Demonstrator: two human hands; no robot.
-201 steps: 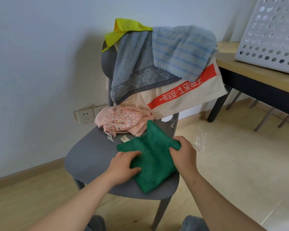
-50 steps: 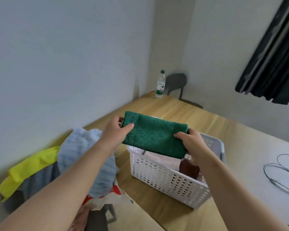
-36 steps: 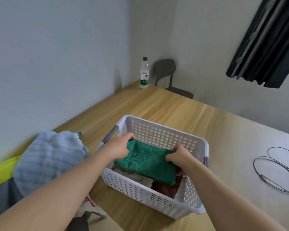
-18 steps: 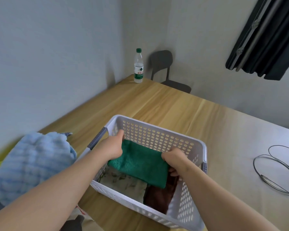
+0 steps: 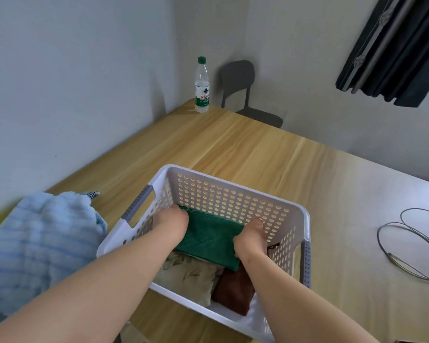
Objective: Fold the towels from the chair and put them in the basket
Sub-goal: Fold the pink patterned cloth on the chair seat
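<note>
Left hand [image 5: 171, 225], right hand [image 5: 250, 240] down inside basket [image 5: 233, 191]. Fingers of each curled, grasping an end of green towel [image 5: 208, 237].

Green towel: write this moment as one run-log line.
green towel: inside basket | left hand: holds it | right hand: holds it

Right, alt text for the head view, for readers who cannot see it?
The left hand and right hand hold a folded dark green towel inside a white perforated plastic basket on a wooden table, above a beige towel and brown towel.
</note>
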